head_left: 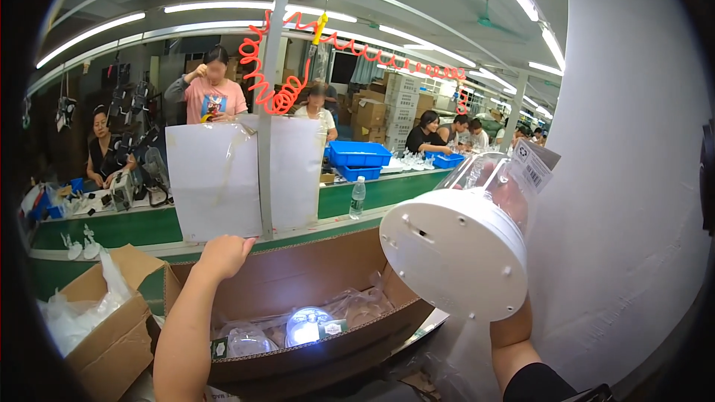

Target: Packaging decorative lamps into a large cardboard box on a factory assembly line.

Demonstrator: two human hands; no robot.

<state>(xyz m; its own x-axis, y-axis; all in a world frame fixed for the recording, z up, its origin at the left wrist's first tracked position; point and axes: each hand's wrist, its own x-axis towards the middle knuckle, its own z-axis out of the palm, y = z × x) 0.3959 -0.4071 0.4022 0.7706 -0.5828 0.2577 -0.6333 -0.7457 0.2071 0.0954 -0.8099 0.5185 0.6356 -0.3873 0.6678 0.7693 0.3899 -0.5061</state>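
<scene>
My right hand (509,195) grips a clear-domed lamp with a round white base (453,257), tilted so that the underside faces me. A small dark switch slot and several little feet show on that underside. Clear plastic and a tag with a barcode (533,166) are at the dome end, partly over my fingers. My left hand (226,256) is closed at the far top edge of a large cardboard box (298,279); its fingertips are partly hidden. Inside the box lie a lit clear dome (304,325) and an unlit one (249,341), with clear plastic around them.
A smaller carton (112,327) with plastic bags stands at left. Beyond runs a green conveyor (387,192) with a water bottle (357,199) and blue bins (359,154). White boards (216,182) flank a metal post (266,141). A pale wall (633,179) rises at right. Several people sit or stand beyond.
</scene>
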